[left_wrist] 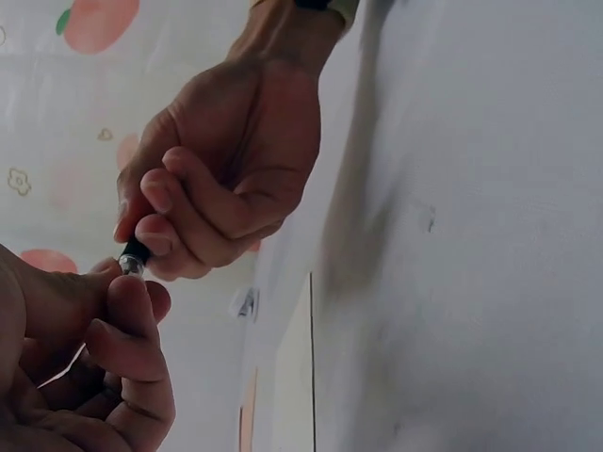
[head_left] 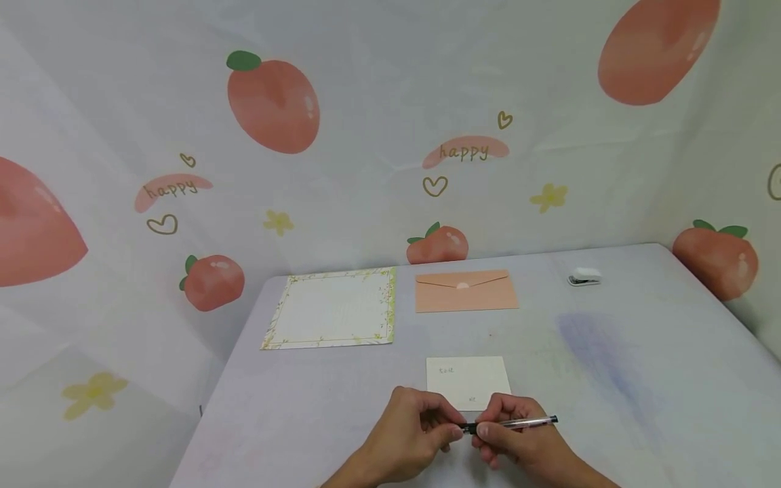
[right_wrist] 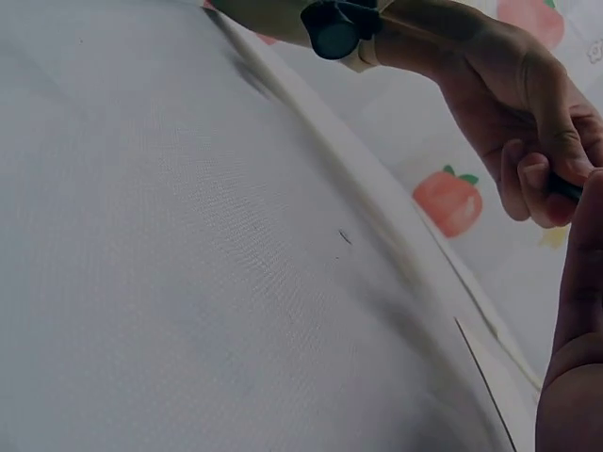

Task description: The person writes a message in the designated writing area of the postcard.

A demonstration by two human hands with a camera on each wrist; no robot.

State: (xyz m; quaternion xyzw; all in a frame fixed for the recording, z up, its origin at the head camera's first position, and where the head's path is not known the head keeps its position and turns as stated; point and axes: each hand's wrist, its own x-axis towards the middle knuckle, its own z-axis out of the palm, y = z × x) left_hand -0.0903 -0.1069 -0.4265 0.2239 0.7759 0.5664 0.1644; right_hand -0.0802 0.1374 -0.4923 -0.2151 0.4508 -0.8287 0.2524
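From the head camera: a slim ballpoint pen with clear barrel and black grip (head_left: 509,423) held level just above the pale grey cloth-covered worktop (head_left: 641,379), at the near edge of a small cream card with faint writing (head_left: 467,381), probably kept that close so the card lies right under the tip end. Left hand (head_left: 410,440) curled, thumb and forefinger pinching the black tip end; right hand (head_left: 518,444) curled round the barrel, gripping it. Beyond the card, a peach paper envelope (head_left: 466,291); beyond and left of the card, a floral-bordered letter sheet (head_left: 332,308); beyond and right, a small white stapler-like object (head_left: 584,276). From the left wrist camera: right hand (left_wrist: 221,169) wrapped round the pen's black end (left_wrist: 133,256), left fingertips (left_wrist: 127,306) meeting it. From the right wrist camera: left hand (right_wrist: 528,113) bent closed above the worktop; pen mostly hidden.
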